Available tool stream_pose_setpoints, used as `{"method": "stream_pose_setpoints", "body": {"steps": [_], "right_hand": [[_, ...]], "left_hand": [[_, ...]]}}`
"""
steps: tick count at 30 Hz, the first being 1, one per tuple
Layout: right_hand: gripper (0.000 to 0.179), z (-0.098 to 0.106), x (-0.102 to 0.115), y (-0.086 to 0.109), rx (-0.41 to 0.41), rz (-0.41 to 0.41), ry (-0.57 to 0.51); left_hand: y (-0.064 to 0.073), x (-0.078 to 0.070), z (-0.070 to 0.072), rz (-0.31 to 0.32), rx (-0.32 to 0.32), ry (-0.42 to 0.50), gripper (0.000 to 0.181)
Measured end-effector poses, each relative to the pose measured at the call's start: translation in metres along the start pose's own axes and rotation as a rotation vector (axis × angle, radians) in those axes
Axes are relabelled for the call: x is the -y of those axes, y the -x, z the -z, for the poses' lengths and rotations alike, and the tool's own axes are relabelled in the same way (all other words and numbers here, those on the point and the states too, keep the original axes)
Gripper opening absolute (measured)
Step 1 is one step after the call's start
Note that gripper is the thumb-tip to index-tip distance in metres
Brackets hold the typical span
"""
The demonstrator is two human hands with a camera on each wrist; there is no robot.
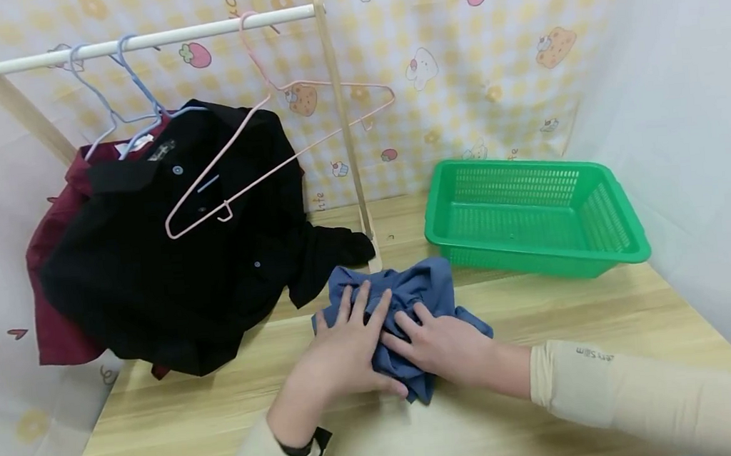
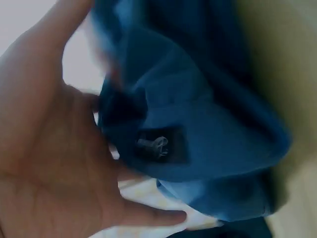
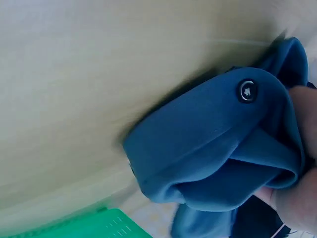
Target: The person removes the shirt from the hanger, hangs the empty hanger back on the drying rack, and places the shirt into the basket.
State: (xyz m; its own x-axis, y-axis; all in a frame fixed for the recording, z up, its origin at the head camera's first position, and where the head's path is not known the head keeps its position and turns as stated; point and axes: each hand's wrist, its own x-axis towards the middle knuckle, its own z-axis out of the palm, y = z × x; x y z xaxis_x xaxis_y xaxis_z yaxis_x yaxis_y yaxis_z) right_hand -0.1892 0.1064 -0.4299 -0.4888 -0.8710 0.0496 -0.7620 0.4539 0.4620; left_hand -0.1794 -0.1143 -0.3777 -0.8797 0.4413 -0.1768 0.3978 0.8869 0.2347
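A crumpled blue garment lies bunched on the wooden table. My left hand rests on its left part with fingers spread. In the left wrist view, the palm of the left hand faces a fold of the garment bearing a dark label. From the right, my right hand touches the middle of the cloth, fingers apart. Part of the right hand appears in the right wrist view, beside a garment fold with a dark round button. Cloth hides some fingertips there.
A green basket stands at the back right. On the left, a rack with a white rail carries a black shirt, a maroon garment and a bare pink hanger. A black sleeve trails onto the table.
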Motion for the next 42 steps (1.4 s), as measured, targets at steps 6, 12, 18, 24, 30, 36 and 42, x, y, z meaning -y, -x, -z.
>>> {"method": "stream_pose_setpoints", "body": {"steps": [6, 12, 18, 24, 30, 36, 42], "right_hand": [[0.101, 0.006, -0.007, 0.006, 0.125, -0.081, -0.369], [0.139, 0.004, -0.018, 0.007, 0.182, -0.297, -0.63], [0.149, 0.003, -0.017, 0.003, 0.36, -0.277, -0.423], [0.148, 0.005, -0.019, -0.002, 0.396, -0.253, -0.364], [0.144, -0.002, -0.025, -0.01, 0.434, -0.345, -0.706], [0.145, -0.003, -0.026, -0.015, 0.481, -0.386, -0.71], [0.145, 0.003, -0.024, -0.014, 0.475, -0.411, -0.641]], "left_hand": [[-0.024, 0.0, -0.02, 0.096, 0.068, -0.03, 0.144], [-0.037, 0.0, -0.03, 0.076, 0.089, -0.074, 0.133], [-0.032, -0.003, -0.04, 0.081, 0.065, -0.16, 0.123], [-0.033, -0.002, -0.039, 0.107, 0.077, -0.175, 0.125], [-0.039, 0.005, -0.036, 0.099, 0.15, -0.095, 0.129], [-0.039, 0.011, -0.035, 0.095, 0.18, -0.097, 0.141], [-0.035, 0.012, -0.035, 0.09, 0.153, -0.12, 0.14]]}}
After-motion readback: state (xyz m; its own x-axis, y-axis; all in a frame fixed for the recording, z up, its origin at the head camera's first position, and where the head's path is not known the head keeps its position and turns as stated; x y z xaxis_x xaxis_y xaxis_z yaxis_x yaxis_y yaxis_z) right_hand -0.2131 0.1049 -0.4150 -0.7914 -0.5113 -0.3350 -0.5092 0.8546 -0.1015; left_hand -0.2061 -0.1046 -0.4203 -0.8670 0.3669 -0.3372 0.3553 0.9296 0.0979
